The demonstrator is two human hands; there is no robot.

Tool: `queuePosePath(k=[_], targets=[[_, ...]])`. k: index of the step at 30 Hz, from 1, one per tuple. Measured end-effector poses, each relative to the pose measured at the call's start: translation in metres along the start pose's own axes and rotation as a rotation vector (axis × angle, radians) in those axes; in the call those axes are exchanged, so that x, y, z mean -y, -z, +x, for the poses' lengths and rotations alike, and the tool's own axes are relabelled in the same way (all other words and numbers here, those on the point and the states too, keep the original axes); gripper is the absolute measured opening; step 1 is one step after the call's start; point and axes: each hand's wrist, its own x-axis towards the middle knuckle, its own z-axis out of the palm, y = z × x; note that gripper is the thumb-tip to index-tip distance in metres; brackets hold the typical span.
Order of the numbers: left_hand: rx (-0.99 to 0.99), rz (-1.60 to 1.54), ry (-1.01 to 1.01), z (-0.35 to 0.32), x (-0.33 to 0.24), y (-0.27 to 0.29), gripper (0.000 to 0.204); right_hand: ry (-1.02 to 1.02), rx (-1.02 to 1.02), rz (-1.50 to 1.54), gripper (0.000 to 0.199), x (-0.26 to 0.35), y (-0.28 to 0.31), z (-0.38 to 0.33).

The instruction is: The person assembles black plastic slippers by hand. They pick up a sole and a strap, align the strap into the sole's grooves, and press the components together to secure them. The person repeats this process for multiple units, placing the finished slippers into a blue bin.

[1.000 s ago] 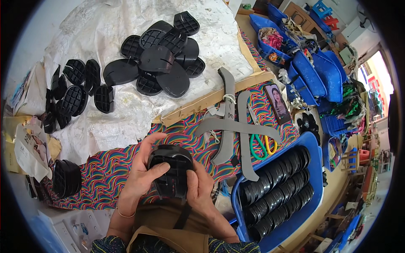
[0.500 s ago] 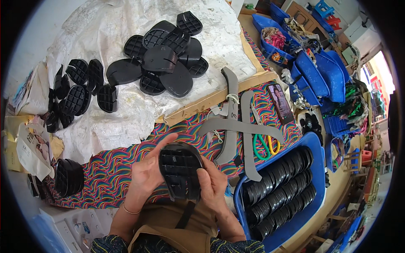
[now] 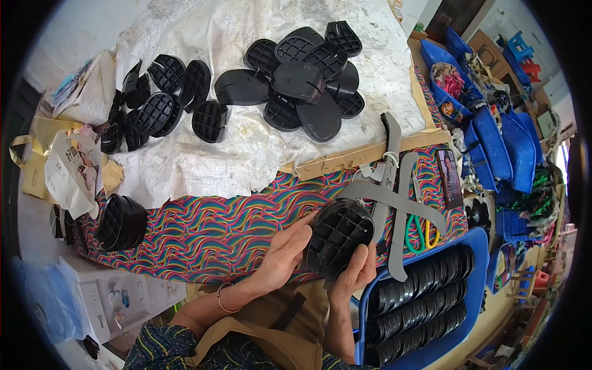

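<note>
**Black sole piece held ribbed side up, between both hands**

The black moulded sole piece (image 3: 339,237) sits low and a little right of centre, over the wavy rainbow cloth (image 3: 216,228) and just at 10 o'clock of the blue crate (image 3: 475,237). Its long axis runs from about 7 o'clock to 1 o'clock, the broad rounded end up toward 1 o'clock near the grey cut-out straps (image 3: 394,197). The face turned to the camera is a grid of square cells inside a thick raised rim; the outline is a rounded wedge, matt black all over.

The left hand (image 3: 285,256) lies flat along the piece's 9 o'clock edge, fingers spread and pressed against the rim. The right hand (image 3: 357,271) cups it from below at 5 o'clock, thumb and fingers pinching the lower edge.

Half a second earlier the piece stood nearly upright, lower and nearer the body, with a banded face showing; now it has tipped toward 1 o'clock, moved right toward the straps, and shows the grid face.

At 12 o'clock a heap of like black pieces (image 3: 302,80) lies on white sheeting (image 3: 203,154); green-and-yellow-handled scissors (image 3: 419,231) lie at 3 o'clock.
</note>
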Motion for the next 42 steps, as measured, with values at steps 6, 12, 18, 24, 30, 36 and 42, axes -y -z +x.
queuePosePath(k=[6,12,18,24,30,36,42], targets=[[0.058,0.35,-0.139,-0.002,0.004,0.007,0.051,-0.015,-0.046,0.134,0.042,0.005,0.001,0.004],[-0.004,0.555,-0.102,-0.008,-0.008,-0.008,0.045,0.019,-0.056,0.145,0.041,0.0,0.001,-0.001],[-0.108,0.955,-0.43,-0.008,0.012,0.002,0.041,0.041,-0.131,0.084,0.037,0.01,-0.011,-0.002],[-0.047,0.941,-0.331,-0.002,-0.009,0.003,0.038,0.003,-0.063,0.096,0.042,-0.007,0.005,-0.007],[-0.047,0.906,-0.467,0.021,0.002,0.013,0.039,0.041,-0.041,0.021,0.041,0.0,-0.002,-0.015],[-0.086,1.036,-0.379,0.011,0.009,0.014,0.038,0.021,-0.013,0.01,0.041,0.003,0.001,-0.014],[-0.036,0.59,-0.277,0.014,-0.003,0.011,0.04,-0.055,0.024,0.06,0.036,-0.004,-0.001,-0.02]])
